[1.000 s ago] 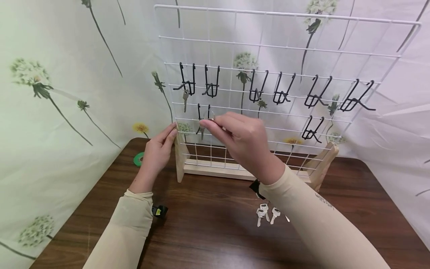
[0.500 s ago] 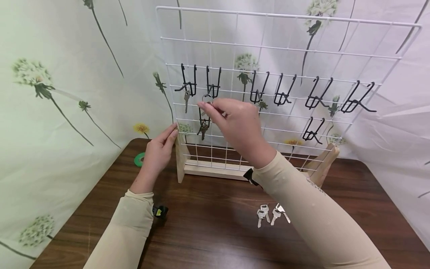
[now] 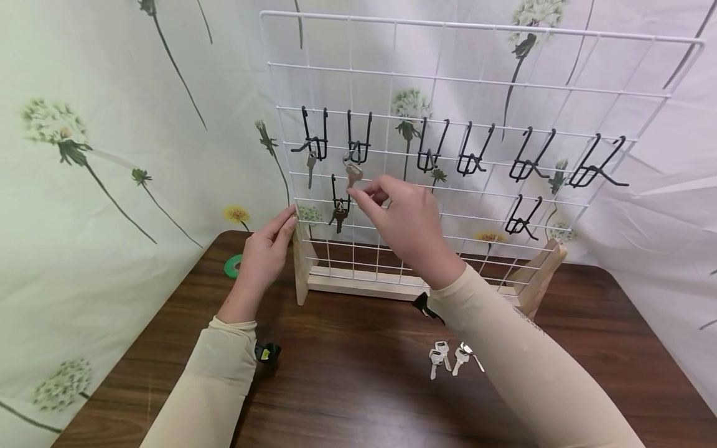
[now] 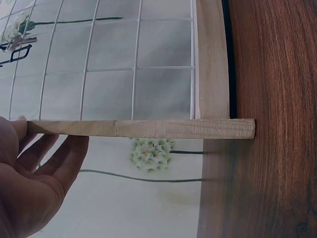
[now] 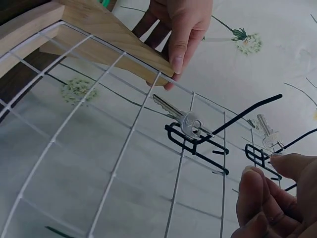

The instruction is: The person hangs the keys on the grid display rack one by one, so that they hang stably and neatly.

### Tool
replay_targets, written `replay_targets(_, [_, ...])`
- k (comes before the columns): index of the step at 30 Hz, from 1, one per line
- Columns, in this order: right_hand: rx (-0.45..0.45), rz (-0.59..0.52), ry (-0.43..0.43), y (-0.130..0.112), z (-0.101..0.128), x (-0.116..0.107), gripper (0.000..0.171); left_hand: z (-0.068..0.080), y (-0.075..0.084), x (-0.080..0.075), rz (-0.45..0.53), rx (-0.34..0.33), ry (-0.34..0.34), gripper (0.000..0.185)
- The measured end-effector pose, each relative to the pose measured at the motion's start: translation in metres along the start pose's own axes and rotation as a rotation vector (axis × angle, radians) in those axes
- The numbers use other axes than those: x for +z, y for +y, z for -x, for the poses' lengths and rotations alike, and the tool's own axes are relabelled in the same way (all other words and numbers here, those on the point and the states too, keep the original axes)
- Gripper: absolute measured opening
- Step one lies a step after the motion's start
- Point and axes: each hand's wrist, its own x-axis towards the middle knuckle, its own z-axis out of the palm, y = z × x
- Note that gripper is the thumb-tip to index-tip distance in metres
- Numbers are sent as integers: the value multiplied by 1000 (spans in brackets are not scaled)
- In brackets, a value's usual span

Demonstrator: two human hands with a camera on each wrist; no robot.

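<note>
At the fingertips of the right hand (image 3: 406, 218) we see a key (image 3: 353, 175), hung by its ring from a black hook (image 3: 366, 134), the second from the grid's left edge in the upper row. The key's long axis runs nearly upright: the head is at the top, and the blade points down with its tip leaning slightly to the left. In the right wrist view the thumb and forefinger look a little apart; the angle is poor, and we cannot tell whether they touch the blade's tip.

The left hand (image 3: 266, 252) pinches the upper end of the wooden leg (image 3: 301, 277) at the grid's left edge, thumb on one face and fingers on the other.

Farther out on the white grid (image 3: 482, 27), we find a second key (image 3: 311, 169) on the upper hook nearest the left edge, its blade straight down. A third key (image 3: 340, 219) hangs from a lower hook beneath our first one, also pointing down.

Below, on the brown table (image 3: 336, 386), loose keys (image 3: 434, 364) lie beside the right sleeve (image 3: 526, 367), blades toward the near edge. A green tape roll (image 3: 230, 266) sits by the table's far left corner.
</note>
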Motion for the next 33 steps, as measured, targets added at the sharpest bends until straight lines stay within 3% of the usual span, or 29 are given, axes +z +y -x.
replay_targets(5, [69, -20, -38, 11, 23, -7, 30, 0, 0, 1, -2, 3, 2, 48])
replay_targets(13, [244, -37, -74, 36, 78, -31, 26, -1, 0, 1, -2, 5, 2, 48])
replay_targets(22, [403, 45, -151, 74, 136, -41, 25, 1, 0, 1, -3, -20, -3, 49])
replay_targets(29, [420, 157, -234, 101, 169, -44, 21, 1, -1, 2, 0, -14, 6, 48])
replay_targets(33, [431, 185, -359, 115, 182, -53, 21, 0, -1, 2, -4, -12, 13, 48])
